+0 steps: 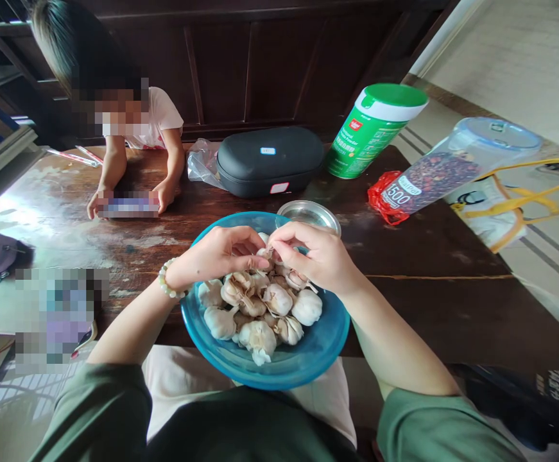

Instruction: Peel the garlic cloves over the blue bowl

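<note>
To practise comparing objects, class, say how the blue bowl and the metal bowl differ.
The blue bowl is wider; the metal bowl is smaller.
The blue bowl is see-through blue, the metal bowl silvery.
The blue bowl holds garlic bulbs; none show in the metal bowl.
Both are round.

looks forward and down from the head in 1 wide view, over both forearms (395,340), near the blue bowl (330,333), and takes in the table (418,314) up to dark wooden panels (274,70)
</note>
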Motion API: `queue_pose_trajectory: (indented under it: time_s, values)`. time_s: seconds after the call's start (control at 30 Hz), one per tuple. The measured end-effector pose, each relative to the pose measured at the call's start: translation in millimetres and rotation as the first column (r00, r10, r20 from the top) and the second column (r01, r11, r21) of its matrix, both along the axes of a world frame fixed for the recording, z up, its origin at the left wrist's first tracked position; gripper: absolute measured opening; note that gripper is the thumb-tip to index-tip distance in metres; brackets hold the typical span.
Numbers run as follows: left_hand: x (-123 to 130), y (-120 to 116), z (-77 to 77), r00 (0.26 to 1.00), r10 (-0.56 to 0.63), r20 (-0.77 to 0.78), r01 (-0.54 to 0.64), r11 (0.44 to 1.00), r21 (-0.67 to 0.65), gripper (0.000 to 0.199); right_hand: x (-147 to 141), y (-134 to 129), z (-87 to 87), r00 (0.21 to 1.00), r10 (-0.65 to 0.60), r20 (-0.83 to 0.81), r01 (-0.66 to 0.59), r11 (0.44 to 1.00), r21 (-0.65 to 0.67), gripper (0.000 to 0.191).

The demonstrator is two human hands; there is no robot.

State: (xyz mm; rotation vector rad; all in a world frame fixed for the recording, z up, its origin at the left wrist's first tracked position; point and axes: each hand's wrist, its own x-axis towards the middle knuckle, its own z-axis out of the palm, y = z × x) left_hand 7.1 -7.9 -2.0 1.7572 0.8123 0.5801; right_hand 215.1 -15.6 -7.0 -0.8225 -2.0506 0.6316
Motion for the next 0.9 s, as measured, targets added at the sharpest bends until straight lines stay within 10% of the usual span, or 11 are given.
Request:
queue_pose_trajectory:
  time_s: [0.23,0.47,0.9]
  values:
    - [-1.0,-0.3,4.4,0.985,-0.006,-0.171,0.042,0.978,0.205,0.032,-0.9,-0.1,-1.0,0.997,0.044,0.067,-0.051,0.993,0.105,0.011]
    - [-1.7,-2.2,6.5,0.988,0.051,-0.144,-0.039,0.995,0.088,0.032,-2.6,-0.1,-4.3,0.995,-0.063,0.075,0.038,0.955,0.294,0.013]
    - [-2.0,1.8,-1.3,0.988,0.133,-0.083,-0.135,0.991,-0.009,0.035,2.7,6.2,-5.9,0.994,-0.094,0.063,0.086,0.989,0.118,0.009]
